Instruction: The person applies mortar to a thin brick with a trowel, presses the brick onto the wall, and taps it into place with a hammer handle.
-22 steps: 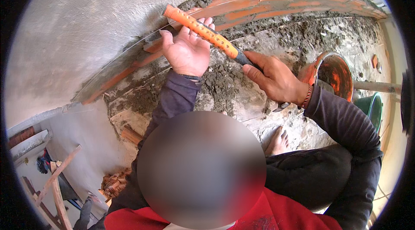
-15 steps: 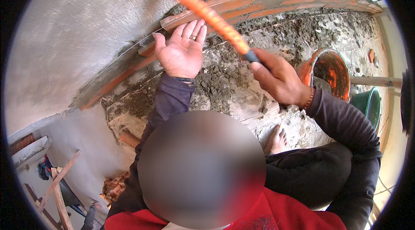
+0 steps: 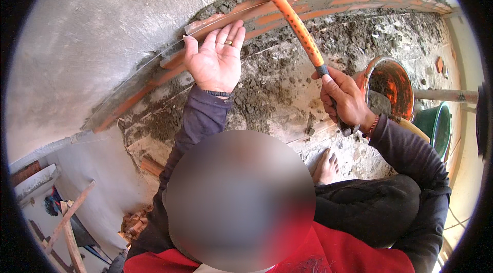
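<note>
My left hand (image 3: 214,65) lies open with the palm up, fingers spread. Its fingertips rest against the face of an orange brick (image 3: 205,28) at the near end of the top course. Closed around the dark shaft, my right hand (image 3: 346,96) grips a hammer (image 3: 298,29) with an orange, black-dotted handle. That handle points up and left, its butt end appearing over the low brick wall (image 3: 339,2). By my right wrist the dark metal end partly shows. A thin string line (image 3: 144,70) runs along the bricks, with grey mortar (image 3: 226,6) behind them.
An orange-lined bucket (image 3: 368,75) stands right of my right hand, a green bucket (image 3: 448,128) beyond it. A wooden pole (image 3: 447,96) reaches to the right edge. Mortar crumbs (image 3: 262,93) litter the floor. My bare foot (image 3: 327,168) rests below; planks (image 3: 69,227) lean lower left.
My right hand has moved right and slightly down, and the hammer handle has swung right, away from the brick near my left fingertips. My left hand has stayed nearly in place.
</note>
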Motion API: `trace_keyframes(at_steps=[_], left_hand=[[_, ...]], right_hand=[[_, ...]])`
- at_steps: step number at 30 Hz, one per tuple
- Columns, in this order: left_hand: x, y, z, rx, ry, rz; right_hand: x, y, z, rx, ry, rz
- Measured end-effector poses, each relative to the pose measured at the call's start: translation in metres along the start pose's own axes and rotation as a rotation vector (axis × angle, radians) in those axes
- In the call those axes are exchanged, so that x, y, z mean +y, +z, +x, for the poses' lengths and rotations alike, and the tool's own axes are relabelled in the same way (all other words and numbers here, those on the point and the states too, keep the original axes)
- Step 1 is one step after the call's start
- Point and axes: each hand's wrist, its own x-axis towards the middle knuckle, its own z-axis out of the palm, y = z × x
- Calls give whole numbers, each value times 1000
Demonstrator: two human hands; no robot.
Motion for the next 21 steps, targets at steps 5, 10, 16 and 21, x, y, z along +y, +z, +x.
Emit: trace_keyframes(at_steps=[5, 10, 16, 21], left_hand=[[-3, 4, 2, -74, -79, 19], [-8, 8, 4, -74, -80, 34], [-9, 6, 7, -90, -47, 16], [-12, 4, 9, -101, -35, 25]], right_hand=[[3, 2, -5, 11, -93, -76], [35, 1, -31, -26, 62, -167], [31, 7, 5, 54, 92, -165], [36, 8, 2, 18, 74, -111]])
